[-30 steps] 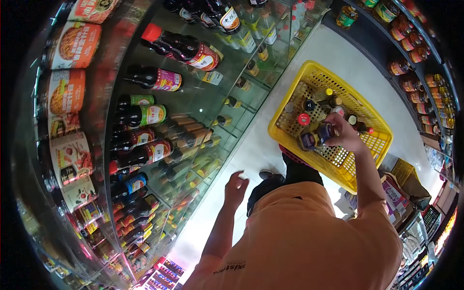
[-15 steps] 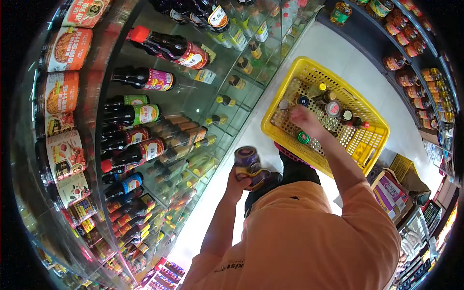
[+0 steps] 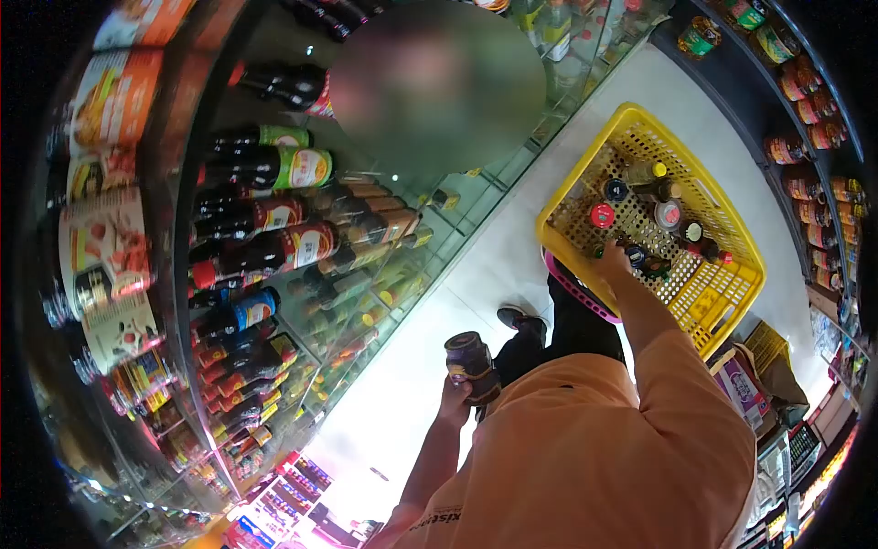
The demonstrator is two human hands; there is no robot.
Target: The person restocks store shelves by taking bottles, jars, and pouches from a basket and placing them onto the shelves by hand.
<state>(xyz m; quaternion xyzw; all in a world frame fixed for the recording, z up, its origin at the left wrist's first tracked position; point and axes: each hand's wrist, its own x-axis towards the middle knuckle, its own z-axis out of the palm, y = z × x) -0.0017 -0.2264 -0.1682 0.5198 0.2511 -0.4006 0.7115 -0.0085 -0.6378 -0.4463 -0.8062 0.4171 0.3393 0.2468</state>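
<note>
My left hand (image 3: 455, 403) is wrapped round a dark purple jar (image 3: 470, 359), held out in front of the shirt, left of the legs. My right hand (image 3: 615, 263) reaches into a yellow plastic basket (image 3: 560, 203), its fingers closed at a green-capped bottle (image 3: 599, 249). Most of that bottle is hidden by the hand. Beyond the fingers stand a red-capped container (image 3: 601, 215) and a dark blue-capped one (image 3: 615, 189). A yellow-capped bottle (image 3: 647, 171), a jar with a pale red lid (image 3: 668, 215) and other dark bottles share the basket.
Glass shelving with dark sauce bottles (image 3: 274, 242) and large labelled jars (image 3: 105, 242) fills the left side. Shelves at the right hold jars (image 3: 805, 188). Cartons (image 3: 739, 384) lie behind the basket at lower right. A blurred patch covers part of the shelf.
My right hand has moved lower in the basket, from beside the blue cap to the green one. A red cap now shows where the hand was. My left hand still holds the jar.
</note>
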